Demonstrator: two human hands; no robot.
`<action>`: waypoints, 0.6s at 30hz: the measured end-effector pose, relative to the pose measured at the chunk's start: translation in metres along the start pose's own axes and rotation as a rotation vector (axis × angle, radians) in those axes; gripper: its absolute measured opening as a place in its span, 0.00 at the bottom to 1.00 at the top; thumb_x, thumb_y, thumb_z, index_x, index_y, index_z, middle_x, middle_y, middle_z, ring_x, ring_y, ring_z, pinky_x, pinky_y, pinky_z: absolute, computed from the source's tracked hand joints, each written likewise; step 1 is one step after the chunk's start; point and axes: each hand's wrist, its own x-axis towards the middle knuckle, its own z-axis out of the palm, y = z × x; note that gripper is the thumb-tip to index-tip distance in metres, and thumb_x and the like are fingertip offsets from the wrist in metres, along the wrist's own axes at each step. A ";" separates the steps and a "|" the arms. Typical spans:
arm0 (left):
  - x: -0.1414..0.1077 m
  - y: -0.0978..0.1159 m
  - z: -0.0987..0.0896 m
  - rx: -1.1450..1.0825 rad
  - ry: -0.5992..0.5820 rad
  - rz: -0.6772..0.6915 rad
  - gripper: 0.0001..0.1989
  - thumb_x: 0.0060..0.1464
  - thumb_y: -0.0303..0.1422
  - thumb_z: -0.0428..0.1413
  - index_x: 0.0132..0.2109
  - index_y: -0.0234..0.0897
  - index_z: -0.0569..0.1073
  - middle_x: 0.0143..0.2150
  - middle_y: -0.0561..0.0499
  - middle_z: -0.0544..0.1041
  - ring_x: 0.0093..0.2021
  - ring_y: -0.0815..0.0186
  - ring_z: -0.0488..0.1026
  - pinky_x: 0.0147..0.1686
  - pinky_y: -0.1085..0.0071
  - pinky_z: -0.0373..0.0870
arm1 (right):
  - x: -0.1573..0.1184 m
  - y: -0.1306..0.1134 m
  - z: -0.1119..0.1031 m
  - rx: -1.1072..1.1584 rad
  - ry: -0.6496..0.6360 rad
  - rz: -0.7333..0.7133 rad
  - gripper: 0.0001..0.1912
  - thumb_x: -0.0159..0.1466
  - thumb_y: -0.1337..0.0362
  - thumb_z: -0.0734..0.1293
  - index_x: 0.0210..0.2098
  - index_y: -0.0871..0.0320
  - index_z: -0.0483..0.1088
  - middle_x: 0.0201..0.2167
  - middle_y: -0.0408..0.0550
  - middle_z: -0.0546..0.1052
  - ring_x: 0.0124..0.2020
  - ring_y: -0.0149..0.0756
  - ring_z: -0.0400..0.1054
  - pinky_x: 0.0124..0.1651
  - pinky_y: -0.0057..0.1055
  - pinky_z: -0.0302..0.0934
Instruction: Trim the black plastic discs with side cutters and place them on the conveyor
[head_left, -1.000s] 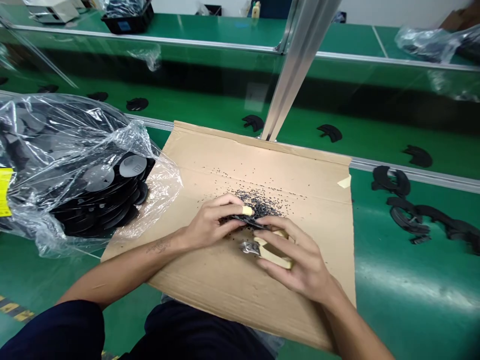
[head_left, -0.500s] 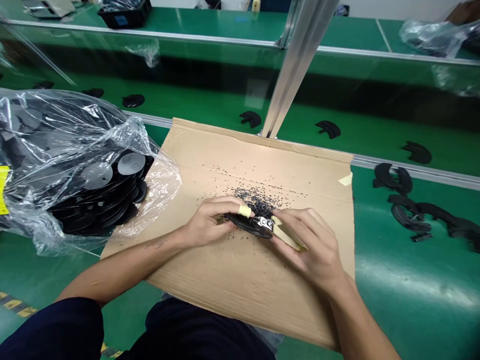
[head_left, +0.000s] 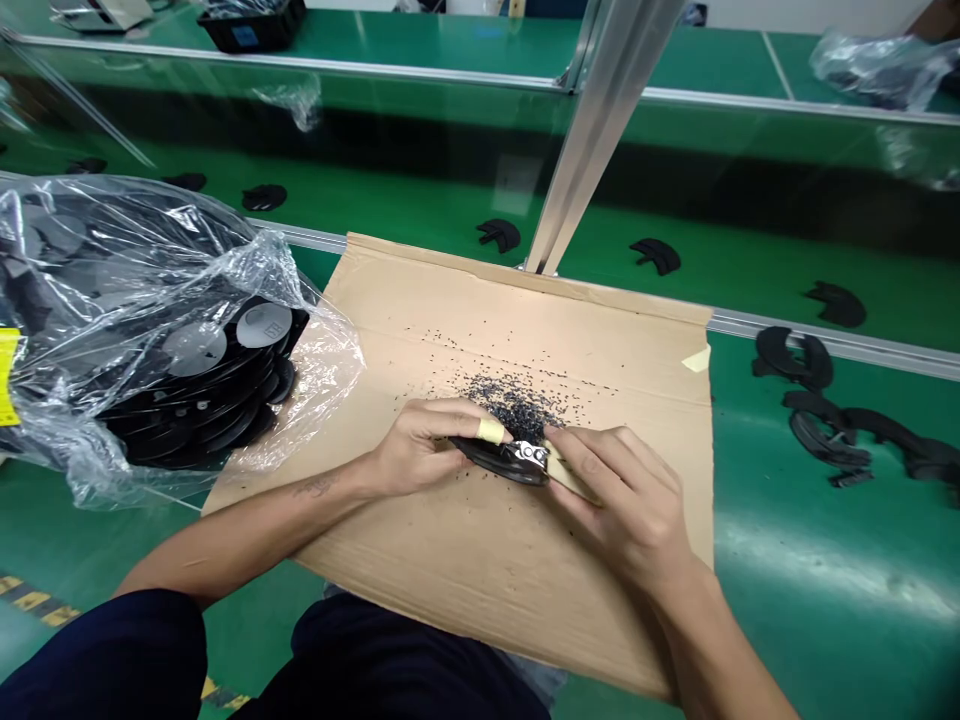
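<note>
Left-hand grip holds the black disc beside the right hand.

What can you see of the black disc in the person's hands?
The black disc looks like smooth moulded plastic, seen nearly edge-on, tilted, with a holed shiny metal piece at its right end. The left hand grips it; a tan strip in the right hand lies against that end. It is held over a cardboard sheet.

Bright, even light fills the scene, leaving only faint, soft shadows beneath the left hand and right hand on the cardboard sheet. Pale glare streaks the green workbench at near right, glints crinkle across the plastic bag at left, and the aluminium rail bows toward the wide-angle edge.
</note>
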 end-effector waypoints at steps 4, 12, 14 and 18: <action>0.000 0.001 -0.001 0.004 -0.023 0.024 0.11 0.58 0.24 0.61 0.48 0.37 0.81 0.41 0.44 0.83 0.39 0.66 0.81 0.37 0.71 0.80 | 0.000 -0.003 -0.001 -0.031 0.008 -0.023 0.13 0.67 0.69 0.68 0.51 0.61 0.71 0.36 0.52 0.81 0.32 0.37 0.72 0.34 0.34 0.67; 0.005 0.005 -0.004 0.081 -0.119 0.023 0.13 0.57 0.25 0.61 0.50 0.35 0.78 0.40 0.45 0.80 0.41 0.65 0.77 0.41 0.68 0.77 | -0.001 0.007 0.004 -0.109 0.040 0.048 0.13 0.66 0.66 0.69 0.50 0.58 0.71 0.35 0.49 0.80 0.32 0.36 0.70 0.33 0.33 0.61; 0.005 0.005 -0.002 0.115 -0.116 -0.018 0.13 0.57 0.27 0.60 0.50 0.35 0.77 0.40 0.46 0.79 0.40 0.66 0.76 0.40 0.68 0.75 | 0.000 0.006 0.003 -0.180 0.007 0.035 0.12 0.67 0.65 0.68 0.51 0.58 0.71 0.35 0.49 0.80 0.33 0.36 0.68 0.34 0.32 0.58; 0.004 0.004 -0.002 0.066 -0.069 -0.264 0.08 0.57 0.29 0.60 0.45 0.34 0.78 0.38 0.47 0.78 0.38 0.66 0.74 0.39 0.69 0.72 | 0.002 0.004 0.001 -0.272 -0.072 0.062 0.12 0.70 0.61 0.65 0.51 0.59 0.70 0.38 0.50 0.79 0.38 0.38 0.67 0.37 0.33 0.55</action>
